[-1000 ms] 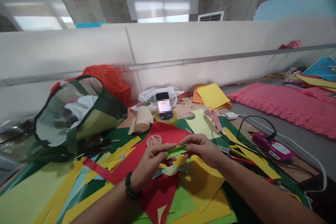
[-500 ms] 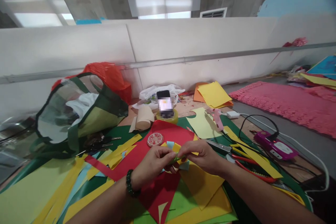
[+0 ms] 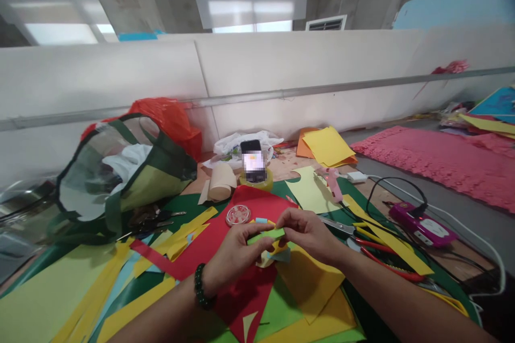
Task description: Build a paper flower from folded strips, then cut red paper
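Observation:
My left hand, a dark beaded bracelet on its wrist, grips a green paper strip between thumb and fingers. The fingertips of my right hand are pinched at the strip's right end. Just under the strip is a small paper piece with yellow parts and light blue tabs, partly hidden by my fingers. Both hands are above a red paper sheet. Beyond my left hand, a round patterned disc lies on the red sheet.
Scissors and red-handled pliers lie at the right, near a pink glue gun and a purple power strip. Yellow strips are scattered at the left. A phone stands behind, beside a paper roll and a green bag.
My left hand has turned, so the green strip now shows flat and broad. The yellow and blue piece sits lower under my fingers. My right hand stays close to the strip's end.

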The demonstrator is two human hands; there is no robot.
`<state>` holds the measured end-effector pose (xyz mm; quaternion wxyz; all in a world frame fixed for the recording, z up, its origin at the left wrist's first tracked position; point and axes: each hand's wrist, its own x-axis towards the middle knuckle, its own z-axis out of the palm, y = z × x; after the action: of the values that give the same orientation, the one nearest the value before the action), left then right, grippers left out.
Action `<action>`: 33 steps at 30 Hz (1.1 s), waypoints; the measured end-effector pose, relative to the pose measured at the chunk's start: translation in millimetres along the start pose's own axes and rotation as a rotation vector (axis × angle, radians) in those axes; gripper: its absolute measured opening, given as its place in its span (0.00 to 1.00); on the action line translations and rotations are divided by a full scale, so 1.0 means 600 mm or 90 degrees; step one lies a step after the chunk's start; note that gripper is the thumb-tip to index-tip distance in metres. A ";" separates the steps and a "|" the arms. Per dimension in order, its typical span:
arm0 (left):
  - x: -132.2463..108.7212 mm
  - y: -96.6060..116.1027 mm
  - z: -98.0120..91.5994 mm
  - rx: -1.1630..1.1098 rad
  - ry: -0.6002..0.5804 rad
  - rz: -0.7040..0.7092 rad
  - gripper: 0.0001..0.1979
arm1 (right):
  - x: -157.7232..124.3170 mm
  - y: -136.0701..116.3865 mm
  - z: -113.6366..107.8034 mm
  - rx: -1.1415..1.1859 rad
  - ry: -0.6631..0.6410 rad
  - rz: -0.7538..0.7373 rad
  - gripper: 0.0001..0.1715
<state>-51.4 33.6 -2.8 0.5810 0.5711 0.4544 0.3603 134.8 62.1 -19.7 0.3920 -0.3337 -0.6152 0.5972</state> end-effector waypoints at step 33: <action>-0.005 0.007 -0.015 -0.170 -0.114 -0.049 0.24 | 0.000 -0.009 -0.018 0.026 -0.036 -0.032 0.08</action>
<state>-60.7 34.5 2.2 0.7030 0.5009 0.3707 0.3427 144.7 67.1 -14.3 0.3959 -0.2929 -0.6220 0.6087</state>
